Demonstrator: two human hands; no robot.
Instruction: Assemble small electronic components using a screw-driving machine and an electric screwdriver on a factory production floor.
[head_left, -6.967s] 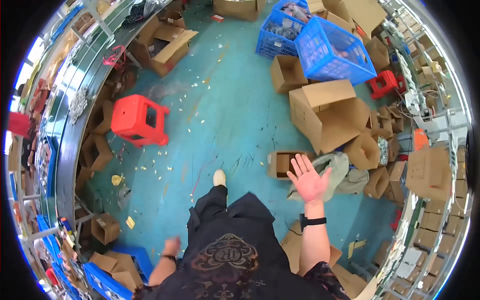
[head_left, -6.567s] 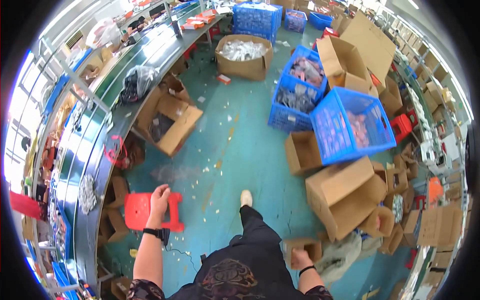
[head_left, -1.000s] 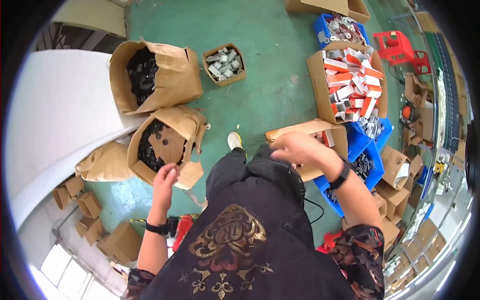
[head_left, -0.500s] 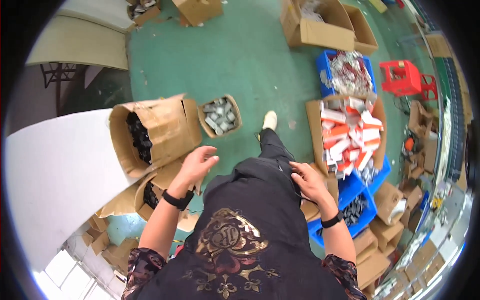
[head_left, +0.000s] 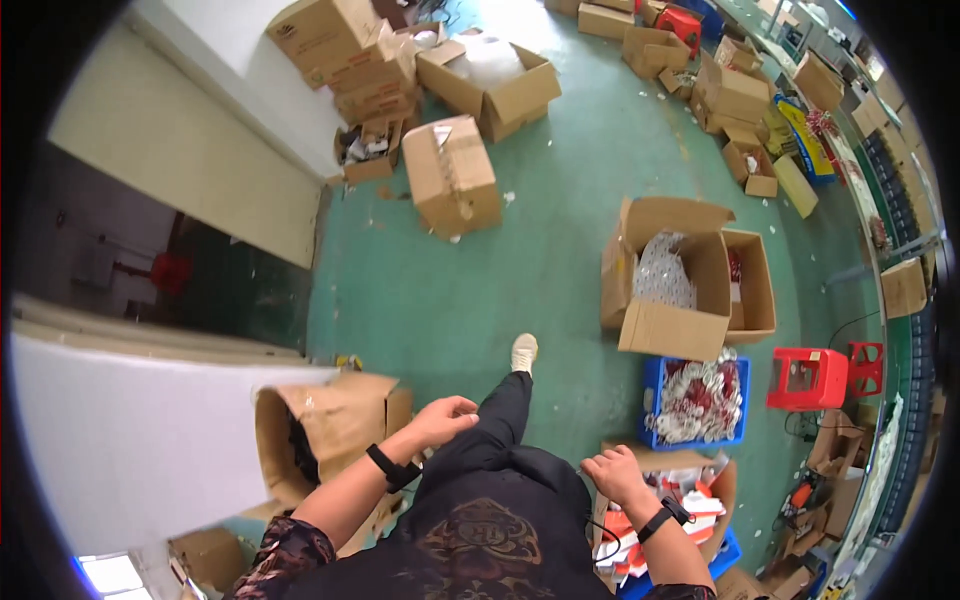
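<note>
I am walking over a green floor, one leg stepping forward with a white shoe (head_left: 523,352). My left hand (head_left: 443,418) swings in front of my hip, fingers loosely curled, holding nothing, next to an open brown carton (head_left: 330,430) with dark contents. My right hand (head_left: 612,473) hangs at my right side, fingers bent, empty, just above a carton of red and white packages (head_left: 690,500). Both wrists wear dark bands.
A blue crate (head_left: 697,402) of small parts lies right of my foot, a large open carton (head_left: 672,280) beyond it. A red stool (head_left: 807,378) stands further right. A white wall (head_left: 140,440) runs along my left. More cartons (head_left: 455,175) sit ahead.
I have turned and walked on: the cartons by the white wall slid behind to my left, and new open cartons and a red stool came into view ahead. Both hands stay empty.
</note>
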